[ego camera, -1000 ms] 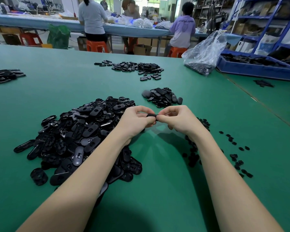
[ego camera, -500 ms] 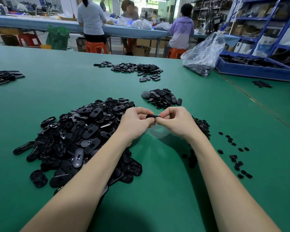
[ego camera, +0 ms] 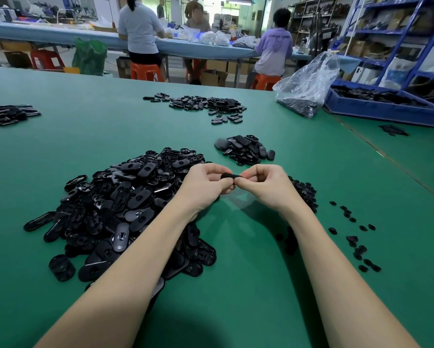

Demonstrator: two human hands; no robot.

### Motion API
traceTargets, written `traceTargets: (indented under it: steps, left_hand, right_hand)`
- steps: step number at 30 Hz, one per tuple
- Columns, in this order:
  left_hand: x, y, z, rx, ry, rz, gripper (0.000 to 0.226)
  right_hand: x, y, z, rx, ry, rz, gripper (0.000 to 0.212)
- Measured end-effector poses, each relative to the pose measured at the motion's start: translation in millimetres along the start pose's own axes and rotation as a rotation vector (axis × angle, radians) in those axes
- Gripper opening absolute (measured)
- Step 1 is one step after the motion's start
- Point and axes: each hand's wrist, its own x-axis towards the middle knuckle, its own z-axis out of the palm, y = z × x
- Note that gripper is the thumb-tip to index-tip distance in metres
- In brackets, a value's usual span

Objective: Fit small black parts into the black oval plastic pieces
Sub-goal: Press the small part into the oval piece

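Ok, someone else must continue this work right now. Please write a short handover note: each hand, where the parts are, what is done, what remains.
Left hand and right hand: both pinch one black oval piece between them, above the green table. Whether its small part is seated cannot be told.
Unfitted stock: big pile of oval pieces under the left forearm; small black parts loose by the right forearm.
Probably done: the smaller pile just beyond the hands.
Left: finish the held piece, set it aside, then go on through the big pile, which is most of the job.
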Motion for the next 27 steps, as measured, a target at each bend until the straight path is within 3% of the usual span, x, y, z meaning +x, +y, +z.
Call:
traceTargets:
  steps: [11, 15, 19, 22, 27]
  left_hand:
    - [2.3, -3.0, 2.7, 0.131, 0.087, 0.019, 0.013]
    - [3.6, -2.4, 1.0, 0.052, 0.094, 0.039, 0.014]
    - [5.3, -5.5, 0.9, -0.003, 0.094, 0.013, 0.018]
    - [7.1, -5.4, 2.5, -0.064, 0.091, 0.000, 0.019]
    - [8.7, -6.6, 5.0, -0.042, 0.091, -0.024, 0.011]
  right_hand:
    - [2.0, 3.4, 7.5, -0.047, 0.046, -0.017, 0.015]
    - [1.5, 2.6, 2.6, -0.022, 0.025, -0.132, 0.012]
    - [3.6, 3.9, -0.6, -0.194, 0.031, -0.252, 0.018]
    - [8.4, 8.1, -2.5, -0.221, 0.088, -0.233, 0.014]
    - [29.7, 14.2, -16.8, -0.188, 0.352, -0.032, 0.014]
